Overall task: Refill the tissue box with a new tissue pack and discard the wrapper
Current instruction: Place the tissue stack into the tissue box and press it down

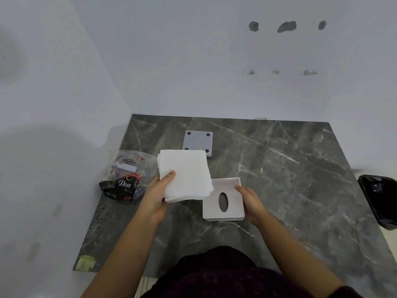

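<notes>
My left hand (pixel 158 192) grips a white stack of tissues (pixel 184 175) by its near left corner, thumb on top, held just above the table. My right hand (pixel 250 200) holds the right edge of a white square tissue box piece (pixel 233 203) with an oval slot, lying flat on the table; the stack overlaps its far left corner. A grey square base plate (pixel 198 141) with black dot feet lies behind the stack. The emptied plastic wrapper (pixel 126 177), clear and black with "Dove" printed on it, lies crumpled at the left.
The dark marble table (pixel 290 179) stands in a corner against white walls at the left and the back. A bin lined with a black bag (pixel 379 201) stands off the table's right edge. A yellowish patch (pixel 86 262) marks the near left corner.
</notes>
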